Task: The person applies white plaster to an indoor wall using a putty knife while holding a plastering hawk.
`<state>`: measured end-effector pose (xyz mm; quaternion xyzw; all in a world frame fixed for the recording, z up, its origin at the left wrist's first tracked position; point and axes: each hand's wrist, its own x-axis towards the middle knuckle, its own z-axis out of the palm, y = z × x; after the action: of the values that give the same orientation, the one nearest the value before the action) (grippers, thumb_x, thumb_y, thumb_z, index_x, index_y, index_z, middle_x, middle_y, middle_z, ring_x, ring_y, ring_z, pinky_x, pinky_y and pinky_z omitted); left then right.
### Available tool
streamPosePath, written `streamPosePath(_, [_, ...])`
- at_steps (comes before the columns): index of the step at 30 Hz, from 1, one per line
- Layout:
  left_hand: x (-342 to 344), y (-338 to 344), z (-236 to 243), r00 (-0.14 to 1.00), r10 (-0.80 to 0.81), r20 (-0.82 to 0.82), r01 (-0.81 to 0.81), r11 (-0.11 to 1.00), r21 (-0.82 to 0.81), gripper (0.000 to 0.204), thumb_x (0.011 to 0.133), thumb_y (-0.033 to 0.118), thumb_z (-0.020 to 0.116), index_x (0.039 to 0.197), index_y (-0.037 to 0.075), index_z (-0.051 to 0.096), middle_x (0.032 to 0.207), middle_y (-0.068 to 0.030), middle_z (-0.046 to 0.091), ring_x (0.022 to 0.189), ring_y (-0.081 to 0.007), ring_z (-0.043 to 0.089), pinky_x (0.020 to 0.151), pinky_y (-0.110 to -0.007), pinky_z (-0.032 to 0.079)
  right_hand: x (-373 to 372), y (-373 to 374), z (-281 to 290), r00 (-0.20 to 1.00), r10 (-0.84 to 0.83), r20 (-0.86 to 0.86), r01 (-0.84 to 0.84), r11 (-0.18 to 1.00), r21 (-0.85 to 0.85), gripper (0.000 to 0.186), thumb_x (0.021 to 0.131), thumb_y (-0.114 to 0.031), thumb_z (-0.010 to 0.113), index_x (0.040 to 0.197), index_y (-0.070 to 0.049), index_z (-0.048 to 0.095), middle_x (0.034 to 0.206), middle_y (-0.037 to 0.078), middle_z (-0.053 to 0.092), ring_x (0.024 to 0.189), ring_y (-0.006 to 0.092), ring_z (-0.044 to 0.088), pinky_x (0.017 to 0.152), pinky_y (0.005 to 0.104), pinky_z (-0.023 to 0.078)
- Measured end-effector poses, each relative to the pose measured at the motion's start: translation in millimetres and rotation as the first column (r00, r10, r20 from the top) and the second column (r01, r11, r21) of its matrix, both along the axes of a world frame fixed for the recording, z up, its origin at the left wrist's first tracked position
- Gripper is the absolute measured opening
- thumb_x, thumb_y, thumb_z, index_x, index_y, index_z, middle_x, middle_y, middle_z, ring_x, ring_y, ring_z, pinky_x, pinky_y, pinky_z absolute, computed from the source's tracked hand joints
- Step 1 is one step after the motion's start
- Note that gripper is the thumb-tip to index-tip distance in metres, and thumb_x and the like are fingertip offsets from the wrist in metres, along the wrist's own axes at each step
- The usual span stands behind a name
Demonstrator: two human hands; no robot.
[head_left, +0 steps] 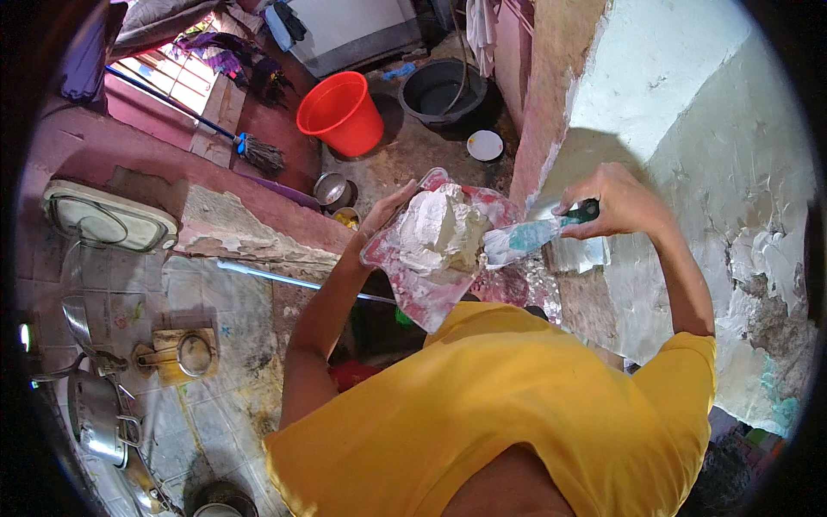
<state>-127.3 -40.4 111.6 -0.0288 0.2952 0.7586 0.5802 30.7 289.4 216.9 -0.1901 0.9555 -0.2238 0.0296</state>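
My left hand (389, 209) grips the far left edge of a red plastic piece (444, 297) smeared with white, its fingers partly hidden. A thick mound of white plaster (441, 226) sits on this piece, in front of my chest. From the right, my right hand (610, 202) is closed round the dark handle of a putty knife (527, 239). Its wide blade is coated with white plaster and its tip touches the mound's right side. Beside my right arm stands a wall (680, 207) with rough white and grey plaster.
A red bucket (343, 114), a black basin (441, 93) with a hose, and a white plate (485, 146) stand on the floor ahead. A low pink wall (258, 211) runs along the left. Pots (96, 414) and a wooden board (177, 356) lie on the tiled surface at lower left.
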Motion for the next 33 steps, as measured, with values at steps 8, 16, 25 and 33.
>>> streamPosePath(8, [11.9,0.4,-2.6,0.953,0.210,-0.217,-0.211,0.977,0.018,0.048,0.101,0.036,0.034,0.132,0.001,0.045,0.127,-0.0161,0.055,0.113,-0.0265,0.057,0.099,-0.044,0.045,23.5,-26.0,-51.8,0.973,-0.224,-0.060,0.209,0.958,-0.195,0.032,0.067,-0.034,0.081,0.086,-0.011,0.070,0.067,0.009,0.065,0.059,0.0242,0.064,0.056,0.0324,0.050])
streamPosePath(16, [40.4,-2.7,-16.1,0.822,0.451,-0.348,-0.411,0.892,0.186,0.063,0.097,0.050,0.032,0.141,0.005,0.034,0.141,-0.0152,0.041,0.128,-0.0319,0.043,0.107,-0.046,0.034,43.4,-19.0,-36.7,0.881,-0.416,-0.227,0.347,0.892,-0.289,0.034,0.071,-0.040,0.076,0.094,-0.017,0.068,0.071,0.007,0.067,0.065,0.0285,0.065,0.060,0.0381,0.050])
streamPosePath(25, [48.9,41.1,2.1,0.691,0.577,-0.435,-0.508,0.816,0.275,0.054,0.100,0.043,0.030,0.137,0.004,0.039,0.134,-0.0127,0.048,0.121,-0.0275,0.048,0.103,-0.043,0.038,63.9,-18.3,-14.6,0.784,-0.528,-0.327,0.392,0.829,-0.400,0.032,0.072,-0.027,0.078,0.098,-0.012,0.068,0.078,0.007,0.066,0.066,0.0238,0.064,0.060,0.0335,0.050])
streamPosePath(33, [49.9,77.9,22.9,0.715,0.619,-0.325,-0.529,0.783,0.327,0.055,0.099,0.045,0.034,0.134,0.003,0.042,0.133,-0.0126,0.048,0.117,-0.0288,0.051,0.101,-0.043,0.041,51.5,-5.0,-42.6,0.548,-0.708,-0.445,0.070,0.569,-0.819,0.018,0.086,-0.007,0.065,0.101,0.003,0.065,0.077,0.007,0.066,0.067,0.0118,0.060,0.060,0.0263,0.049])
